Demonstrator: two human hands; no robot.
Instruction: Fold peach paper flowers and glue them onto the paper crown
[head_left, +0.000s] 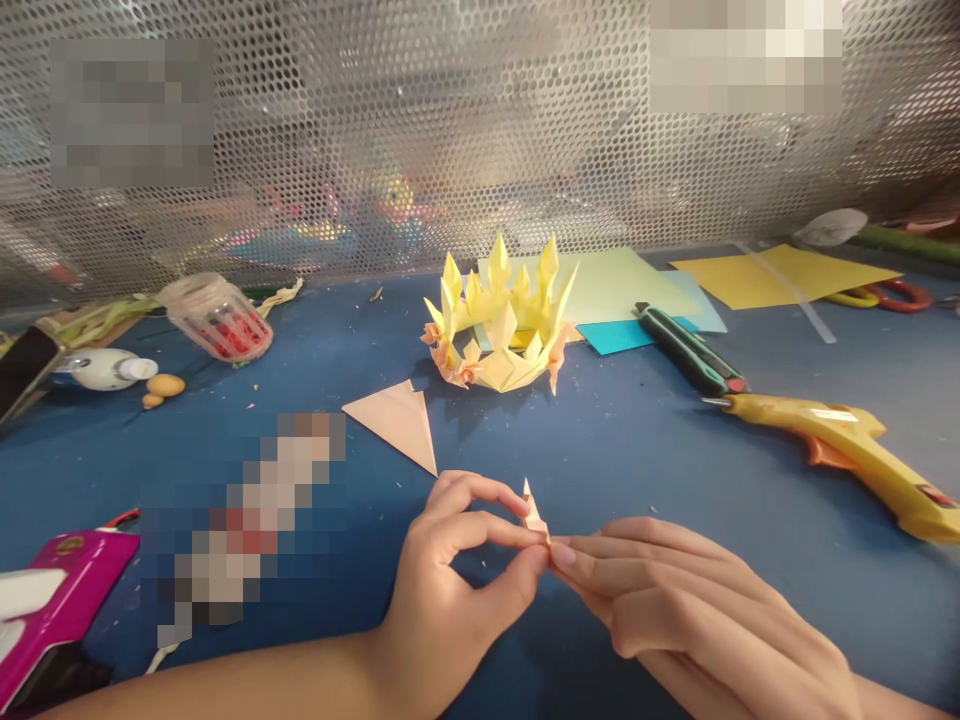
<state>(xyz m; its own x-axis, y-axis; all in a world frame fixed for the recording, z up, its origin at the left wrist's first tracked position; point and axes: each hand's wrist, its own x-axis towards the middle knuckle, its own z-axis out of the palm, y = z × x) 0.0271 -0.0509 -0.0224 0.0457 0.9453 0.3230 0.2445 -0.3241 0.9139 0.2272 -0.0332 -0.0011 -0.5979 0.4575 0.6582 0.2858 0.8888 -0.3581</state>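
Observation:
Between my hands is a small folded piece of peach paper [532,520], its pointed tip standing up. My left hand [457,560] pinches it with thumb and forefinger, the other fingers curled above. My right hand [675,590] is closed, thumb and fingertips pressed together at the paper's lower right end. Just beyond my left hand lies a flat peach paper triangle [397,425]. Farther back stands a yellow folded-paper crown [506,365] with tall points and peach paper flowers [466,372] around its lower edge.
On the right lie a yellow glue gun [832,420], a green utility knife [690,350], yellow paper [780,275] and blue paper [615,337]. A jar [217,315], a white bottle [101,368] and a magenta device [82,590] are on the left. Perforated metal mesh [450,120] rises behind.

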